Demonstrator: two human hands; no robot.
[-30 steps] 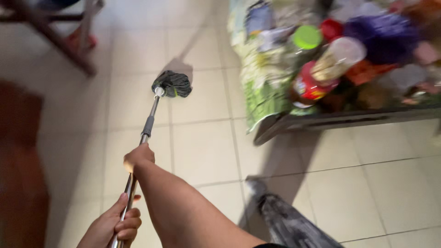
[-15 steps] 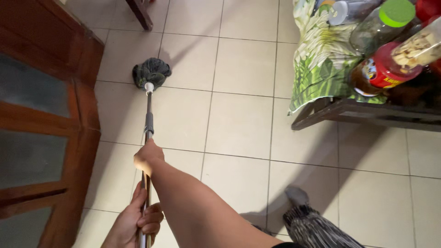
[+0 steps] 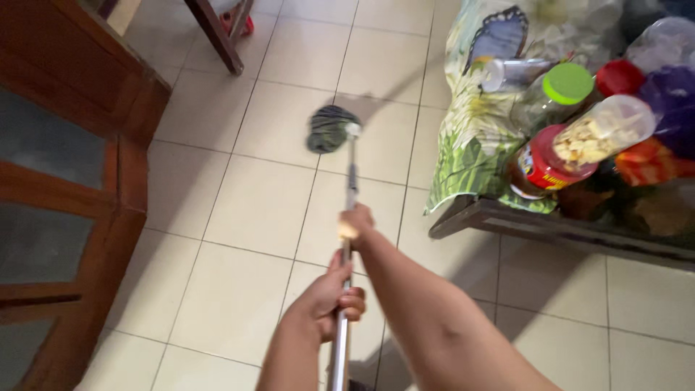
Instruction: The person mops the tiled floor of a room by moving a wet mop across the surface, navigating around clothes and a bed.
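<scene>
A person works a mop (image 3: 346,217) across a floor (image 3: 253,210) of pale cream square tiles with thin dark grout lines, seen from above. The right hand (image 3: 356,223) is closed around the metal handle about midway along it, arm stretched forward; the left hand (image 3: 329,300) is wrapped around the same handle lower down, nearer the body, fingers curled shut on the pole. The mop's dark grey-green head (image 3: 329,129) lies flat on the tiles at the far end of the handle, spread across a grout line and casting a faint shadow beyond it.

Left of the mop stands a dark wooden cabinet (image 3: 87,181) with glass panels, its corner reaching down to the tiles. Beyond the mop head, a slanted wooden furniture leg (image 3: 215,36) rests on the floor, with something red just behind it, too blurred to tell.

Right of the mop, a low table (image 3: 550,228) with a dark frame is draped in a green cloth (image 3: 474,123) printed with leaves and a butterfly. On it crowd jars and bottles: a clear jar with a red lid (image 3: 579,145) lying on its side, a bottle with a green cap (image 3: 567,83), and a purple bag (image 3: 670,94). The table throws a soft shadow onto the tiles beneath it.
</scene>
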